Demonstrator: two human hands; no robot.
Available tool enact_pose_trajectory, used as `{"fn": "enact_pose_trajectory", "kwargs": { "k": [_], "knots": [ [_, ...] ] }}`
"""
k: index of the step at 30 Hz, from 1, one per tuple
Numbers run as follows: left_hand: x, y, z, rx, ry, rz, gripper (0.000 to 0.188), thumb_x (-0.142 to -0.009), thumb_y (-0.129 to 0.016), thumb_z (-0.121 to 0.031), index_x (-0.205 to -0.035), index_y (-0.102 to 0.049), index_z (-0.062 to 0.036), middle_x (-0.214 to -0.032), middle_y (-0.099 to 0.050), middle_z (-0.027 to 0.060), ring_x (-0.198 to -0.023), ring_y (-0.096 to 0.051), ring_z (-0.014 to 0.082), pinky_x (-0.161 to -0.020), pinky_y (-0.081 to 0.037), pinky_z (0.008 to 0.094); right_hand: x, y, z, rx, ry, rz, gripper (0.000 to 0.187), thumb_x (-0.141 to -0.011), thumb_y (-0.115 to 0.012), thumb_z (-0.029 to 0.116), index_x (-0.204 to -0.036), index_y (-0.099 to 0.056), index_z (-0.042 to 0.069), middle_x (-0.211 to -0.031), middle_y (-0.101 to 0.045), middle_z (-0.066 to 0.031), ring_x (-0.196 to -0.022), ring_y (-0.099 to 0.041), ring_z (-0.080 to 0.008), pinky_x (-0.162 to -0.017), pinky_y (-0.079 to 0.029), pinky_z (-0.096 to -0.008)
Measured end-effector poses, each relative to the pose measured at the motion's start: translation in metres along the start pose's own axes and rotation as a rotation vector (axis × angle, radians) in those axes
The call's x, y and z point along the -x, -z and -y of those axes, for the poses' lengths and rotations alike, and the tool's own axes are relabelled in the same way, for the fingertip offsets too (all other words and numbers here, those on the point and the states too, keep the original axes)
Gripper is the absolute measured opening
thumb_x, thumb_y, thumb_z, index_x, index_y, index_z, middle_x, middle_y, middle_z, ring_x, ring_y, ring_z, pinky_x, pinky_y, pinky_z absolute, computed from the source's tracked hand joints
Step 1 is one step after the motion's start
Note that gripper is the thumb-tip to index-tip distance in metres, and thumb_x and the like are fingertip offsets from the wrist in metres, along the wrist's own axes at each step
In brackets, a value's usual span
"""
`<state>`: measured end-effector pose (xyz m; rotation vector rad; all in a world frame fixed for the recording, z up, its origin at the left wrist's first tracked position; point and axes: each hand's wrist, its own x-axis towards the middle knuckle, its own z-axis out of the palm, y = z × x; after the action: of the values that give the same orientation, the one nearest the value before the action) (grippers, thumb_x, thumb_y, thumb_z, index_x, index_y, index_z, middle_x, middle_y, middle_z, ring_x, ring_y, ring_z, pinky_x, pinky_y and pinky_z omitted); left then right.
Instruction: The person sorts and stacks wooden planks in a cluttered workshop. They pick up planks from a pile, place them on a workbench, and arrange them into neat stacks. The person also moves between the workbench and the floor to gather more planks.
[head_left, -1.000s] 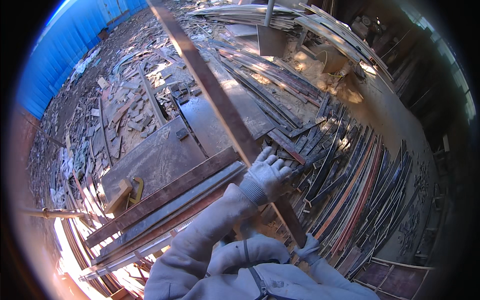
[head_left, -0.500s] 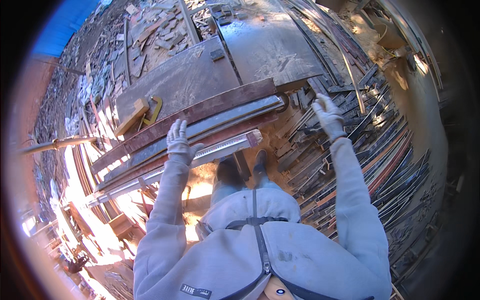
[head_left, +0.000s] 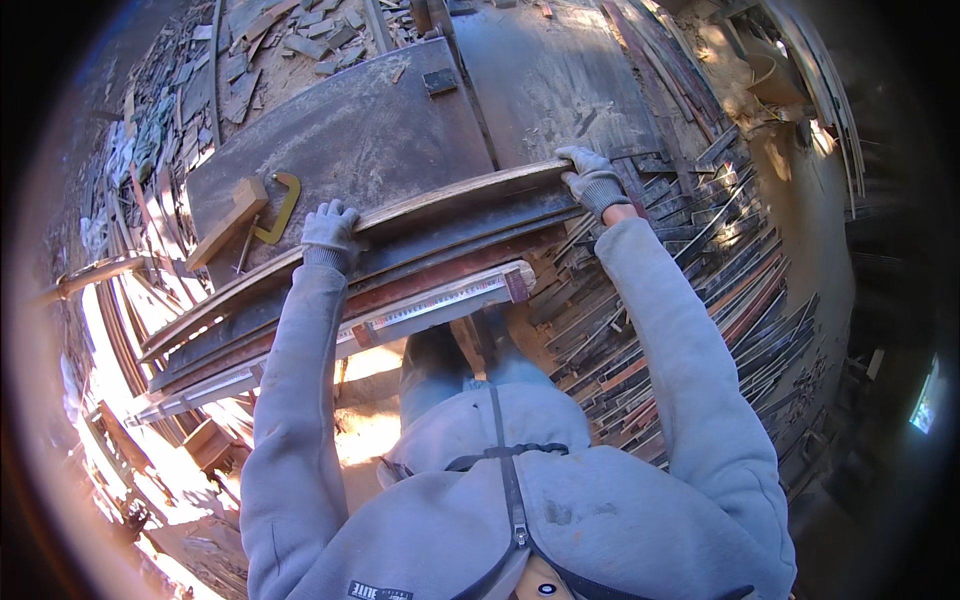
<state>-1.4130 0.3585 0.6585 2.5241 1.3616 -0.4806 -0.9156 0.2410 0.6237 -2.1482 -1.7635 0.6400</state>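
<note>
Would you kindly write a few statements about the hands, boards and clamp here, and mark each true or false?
1. The left hand and right hand are gloved. True.
2. The right hand holds the yellow clamp. False: it grips the right end of the long board.
3. The clamp lies left of the left hand. True.
4. The wooden block lies right of the clamp. False: it lies left of it.
5. The ruler strip is nearer the jacket than the long board is. True.
</note>
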Motion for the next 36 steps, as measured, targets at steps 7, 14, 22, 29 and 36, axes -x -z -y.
{"fn": "enact_pose_trajectory", "kwargs": {
  "k": [7, 14, 22, 29, 36],
  "knots": [
    [0.041, -0.058, 0.005, 0.221, -0.116, -0.254, 0.058, -0.089, -0.082, -0.037, -0.138, -0.063, -0.0127, -0.133, -0.065, 0.0124, -0.124, -0.061, 0.0375, -0.105, -0.050, 0.0502, 0.038, -0.008, -0.016, -0.282, -0.033, 0.005, 0.050, -0.096, -0.071, 0.007, -0.145, -0.064, 0.006, -0.139, -0.070, -0.0184, -0.130, -0.067, -0.0315, -0.113, -0.051, -0.0379],
    [0.039, -0.050, 0.005, 0.154, -0.096, -0.138, 0.061, -0.093, -0.078, -0.045, -0.141, -0.062, -0.0107, -0.134, -0.065, 0.0133, -0.125, -0.059, 0.0378, -0.107, -0.049, 0.0493, 0.058, -0.069, -0.043, -0.885, -0.631, -0.144, 0.066, -0.108, -0.060, 0.051, -0.160, -0.051, 0.012, -0.153, -0.062, -0.0144, -0.142, -0.055, -0.0364, -0.119, -0.042, -0.0467],
    [0.054, -0.042, -0.001, 0.139, -0.238, -0.090, 0.142, -0.048, -0.087, -0.082, -0.165, -0.040, -0.0155, -0.147, -0.055, 0.0181, -0.133, -0.051, 0.0429, -0.116, -0.042, 0.0563, 0.048, -0.074, -0.042, -0.924, -0.779, 0.061, 0.042, -0.106, -0.055, 0.032, -0.135, -0.068, 0.004, -0.123, -0.074, -0.0140, -0.104, -0.067, -0.0272, -0.085, -0.057, -0.0462],
    [0.065, -0.023, -0.015, 0.133, -0.249, -0.090, 0.151, -0.047, -0.102, -0.061, -0.170, -0.028, -0.0158, -0.157, -0.048, 0.0193, -0.144, -0.046, 0.0432, -0.122, -0.039, 0.0533, 0.028, -0.036, -0.011, -0.788, -0.879, 0.178, 0.044, -0.106, -0.052, 0.038, -0.127, -0.067, 0.002, -0.118, -0.071, -0.0156, -0.099, -0.069, -0.0306, -0.073, -0.060, -0.0486],
    [0.044, -0.036, -0.016, 0.094, -0.054, -0.059, 0.123, -0.064, -0.099, -0.041, -0.165, -0.035, -0.0133, -0.149, -0.052, 0.0150, -0.139, -0.049, 0.0364, -0.121, -0.038, 0.0505, 0.032, -0.035, -0.026, -0.934, -0.912, -0.065, 0.048, -0.108, -0.053, 0.042, -0.134, -0.066, 0.004, -0.122, -0.070, -0.0129, -0.106, -0.070, -0.0308, -0.079, -0.061, -0.0472]
  ]
}}
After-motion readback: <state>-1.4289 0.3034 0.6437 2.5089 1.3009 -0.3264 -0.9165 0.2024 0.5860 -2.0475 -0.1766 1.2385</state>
